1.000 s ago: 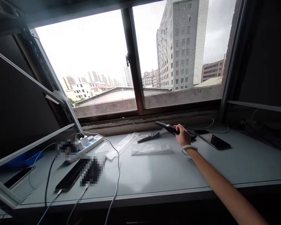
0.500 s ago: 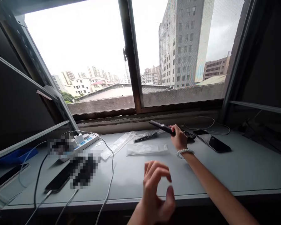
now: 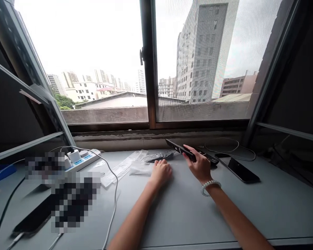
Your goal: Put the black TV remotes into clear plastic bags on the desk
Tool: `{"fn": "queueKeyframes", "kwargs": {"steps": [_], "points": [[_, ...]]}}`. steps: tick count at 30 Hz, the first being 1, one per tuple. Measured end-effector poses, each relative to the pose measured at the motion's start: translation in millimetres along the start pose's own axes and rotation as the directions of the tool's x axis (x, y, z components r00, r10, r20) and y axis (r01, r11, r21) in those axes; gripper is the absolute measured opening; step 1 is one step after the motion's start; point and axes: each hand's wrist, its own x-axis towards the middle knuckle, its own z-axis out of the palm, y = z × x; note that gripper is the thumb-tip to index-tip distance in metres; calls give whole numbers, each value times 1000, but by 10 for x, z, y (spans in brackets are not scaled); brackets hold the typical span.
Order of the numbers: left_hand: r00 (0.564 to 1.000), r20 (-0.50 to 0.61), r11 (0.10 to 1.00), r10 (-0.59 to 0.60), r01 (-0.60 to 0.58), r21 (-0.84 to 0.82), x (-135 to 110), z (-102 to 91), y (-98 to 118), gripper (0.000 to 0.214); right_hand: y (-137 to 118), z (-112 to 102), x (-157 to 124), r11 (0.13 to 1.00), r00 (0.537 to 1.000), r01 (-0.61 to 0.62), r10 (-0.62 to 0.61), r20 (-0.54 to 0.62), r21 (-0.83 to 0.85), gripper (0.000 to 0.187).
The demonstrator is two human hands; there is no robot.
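Note:
My right hand (image 3: pixel 199 166), with a beaded bracelet at the wrist, grips a black remote control (image 3: pixel 179 149). The remote is raised and tilted, its buttons partly showing and its far end pointing left. My left hand (image 3: pixel 161 172) is low at the desk, fingers curled down over the right part of a clear plastic bag (image 3: pixel 141 168); its fingertips are partly hidden. Just behind that hand, a dark item in clear wrapping (image 3: pixel 159 157) lies flat. Another black remote control (image 3: pixel 208 158) rests on the desk behind my right hand.
A black phone (image 3: pixel 237 167) lies to the right, near a thin white cable (image 3: pixel 246 158). Another long clear bag (image 3: pixel 122 168) lies left of centre. At the left are a power strip (image 3: pixel 85 160), a plugged-in phone (image 3: pixel 32 217), loose cables and blurred patches. The window stands behind the desk.
My left hand has moved forward from the near edge, its open curl now lowered onto the plastic bag. The remote in my right hand has turned, showing its buttons. The view has shifted.

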Motion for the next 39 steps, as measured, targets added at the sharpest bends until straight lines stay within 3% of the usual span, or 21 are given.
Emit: {"fn": "queueKeyframes", "kwargs": {"steps": [5, 10, 15, 21, 25, 29, 32, 36, 39], "points": [[992, -116, 998, -51, 48, -28, -44, -53, 83, 15, 12, 18, -23, 993, 994, 99, -101, 32, 60, 32], [984, -170, 995, -46, 31, -95, -85, -31, 120, 8, 91, 17, -33, 985, 981, 171, -169, 92, -15, 43], [976, -207, 991, -62, 37, -126, -54, -64, 50, 8, 81, -53, -30, 932, 909, 363, -354, 222, -4, 60], [968, -200, 980, -151, 120, -159, -14, 23, -75, 16, -24, -58, -51, 855, 855, 519, -519, 25, -14, 52], [955, -223, 964, -194, 145, -221, -9, 70, -117, 31, -14, -58, -36, 843, 838, 537, -538, -93, -41, 53], [945, -246, 968, -217, 176, -179, -18, 61, -143, 42, 52, -68, 10, 880, 867, 474, -472, -161, -24, 51], [943, -241, 971, -230, 207, -119, -25, 49, -158, 38, 98, -45, 46, 925, 910, 374, -352, -220, 69, 41], [958, -200, 979, -203, 198, -46, 6, 46, -166, 21, 78, 1, 65, 935, 973, 161, -97, -211, 315, 25], [956, -244, 987, -162, 160, -28, 48, 61, -147, 21, -5, -3, 54, 871, 978, -59, 148, -146, 489, 33]]}}
